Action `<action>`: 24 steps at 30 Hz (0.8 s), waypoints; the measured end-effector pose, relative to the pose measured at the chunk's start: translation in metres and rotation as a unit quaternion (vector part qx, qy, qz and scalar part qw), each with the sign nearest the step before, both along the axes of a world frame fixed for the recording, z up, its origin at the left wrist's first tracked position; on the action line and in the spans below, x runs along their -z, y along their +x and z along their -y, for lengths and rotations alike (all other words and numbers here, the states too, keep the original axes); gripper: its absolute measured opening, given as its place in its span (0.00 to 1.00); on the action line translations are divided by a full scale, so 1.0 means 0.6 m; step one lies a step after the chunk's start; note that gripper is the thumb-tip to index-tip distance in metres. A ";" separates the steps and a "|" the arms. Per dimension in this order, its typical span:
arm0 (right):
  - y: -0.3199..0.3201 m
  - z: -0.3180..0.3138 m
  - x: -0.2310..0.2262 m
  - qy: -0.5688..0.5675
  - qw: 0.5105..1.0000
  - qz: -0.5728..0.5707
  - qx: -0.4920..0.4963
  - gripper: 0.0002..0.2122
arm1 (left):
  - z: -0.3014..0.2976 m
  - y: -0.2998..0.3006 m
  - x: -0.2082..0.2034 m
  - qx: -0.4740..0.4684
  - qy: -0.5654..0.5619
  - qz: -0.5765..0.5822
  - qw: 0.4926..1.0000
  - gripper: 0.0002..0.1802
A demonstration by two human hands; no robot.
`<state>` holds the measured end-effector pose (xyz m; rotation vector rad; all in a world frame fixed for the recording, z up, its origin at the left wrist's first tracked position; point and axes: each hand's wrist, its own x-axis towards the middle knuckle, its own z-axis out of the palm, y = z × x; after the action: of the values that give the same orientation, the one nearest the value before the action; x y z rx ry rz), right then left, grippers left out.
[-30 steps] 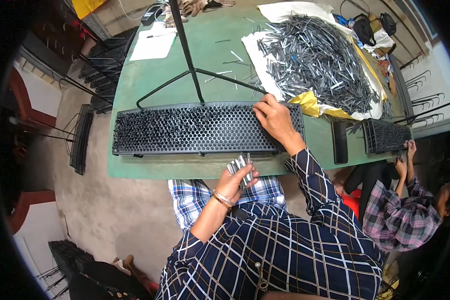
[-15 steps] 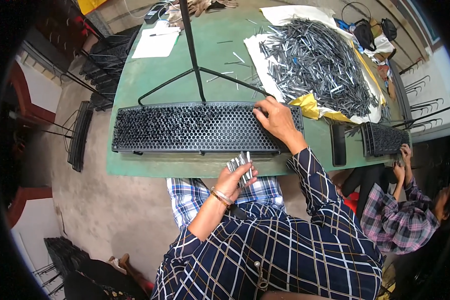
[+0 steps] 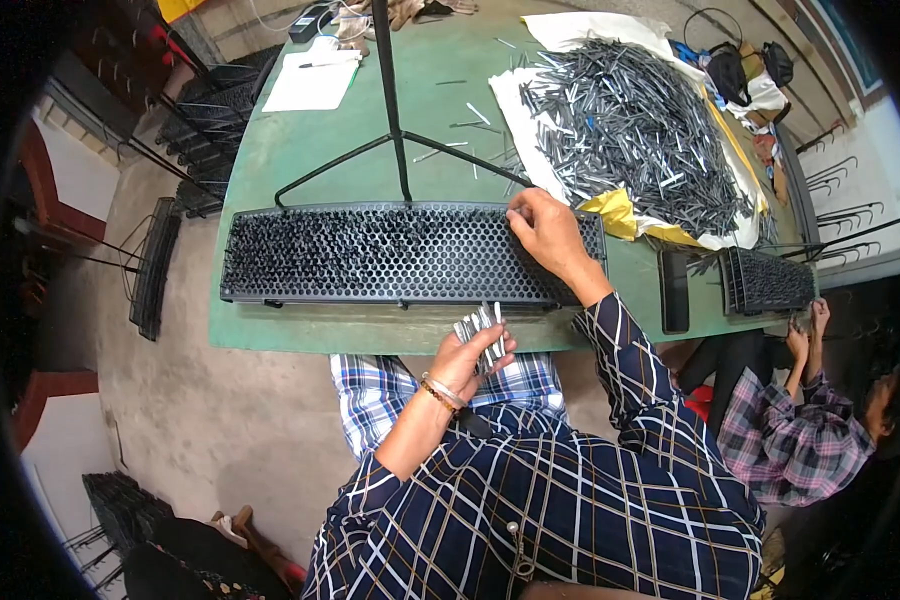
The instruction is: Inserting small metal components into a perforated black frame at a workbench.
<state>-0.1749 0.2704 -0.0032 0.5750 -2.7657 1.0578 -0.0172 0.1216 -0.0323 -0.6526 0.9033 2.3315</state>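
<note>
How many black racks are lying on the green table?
2. One long rack lies beneath the person's right hand; the other rack is at the right end of the table, beside a co-worker's hand. No others show.

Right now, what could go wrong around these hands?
The short metal rods bunched in the left hand could slip onto the checked lap below. The black phone, right of the right hand, lies near the front edge of the green table, so a careless bump might knock it off.
</note>
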 end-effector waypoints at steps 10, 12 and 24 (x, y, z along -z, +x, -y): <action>0.016 -0.008 0.015 -0.112 0.992 -0.029 0.039 0.07 | -0.002 -0.002 0.008 0.007 0.000 0.007 1.000 0.11; 0.020 -0.007 0.011 -0.087 0.995 -0.028 0.036 0.06 | -0.002 -0.003 0.008 0.006 0.000 0.002 1.000 0.11; 0.033 -0.019 0.016 -0.072 0.993 -0.090 -0.001 0.07 | -0.003 0.000 0.006 -0.007 -0.018 -0.021 1.000 0.09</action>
<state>-0.1553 0.2818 -0.0130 0.6207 -2.5110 1.1332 -0.0170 0.1232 -0.0358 -0.6299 0.9638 2.3548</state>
